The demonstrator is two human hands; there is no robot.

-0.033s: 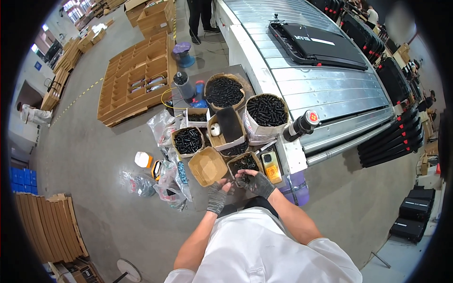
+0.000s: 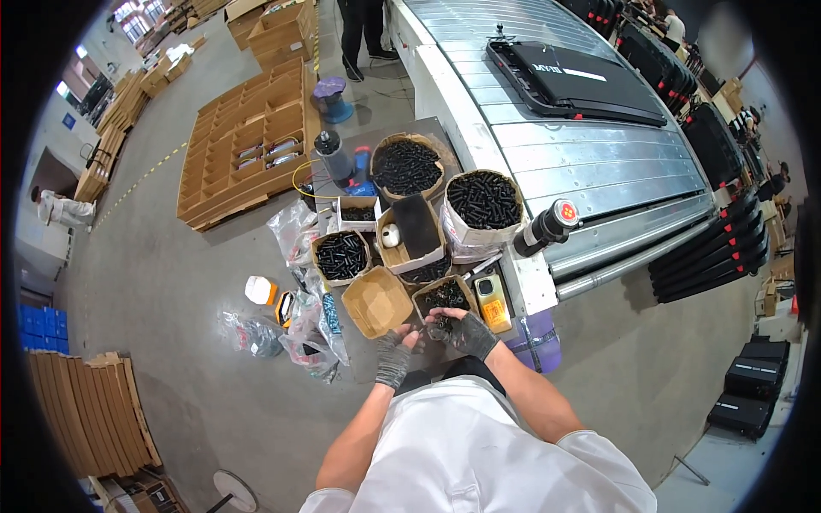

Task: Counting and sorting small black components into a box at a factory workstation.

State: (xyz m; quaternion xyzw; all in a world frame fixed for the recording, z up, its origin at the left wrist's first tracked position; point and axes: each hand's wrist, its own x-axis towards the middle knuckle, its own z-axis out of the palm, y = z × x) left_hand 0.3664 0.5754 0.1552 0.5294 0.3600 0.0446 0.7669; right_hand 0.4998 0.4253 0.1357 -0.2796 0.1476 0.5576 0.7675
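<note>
My left hand (image 2: 396, 355), in a grey fingerless glove, is at the near edge of an empty-looking brown carton (image 2: 376, 301). Its thumb and fingers come together on something too small to name. My right hand (image 2: 466, 332), gloved the same way, rests at the near edge of a carton (image 2: 422, 303) of small dark ring-like parts (image 2: 446, 296). The right fingers are pinched over those parts, and what they hold is hidden. A phone in a yellowish case (image 2: 491, 301) lies just right of this carton.
Boxes of black cylindrical parts (image 2: 340, 256) stand beyond my hands, with a larger bag of them (image 2: 484, 199). A roller conveyor (image 2: 590, 162) carries a black panel (image 2: 581, 81) at right. Plastic bags (image 2: 312, 350) lie to the left. A divided cardboard tray (image 2: 244, 145) sits farther off.
</note>
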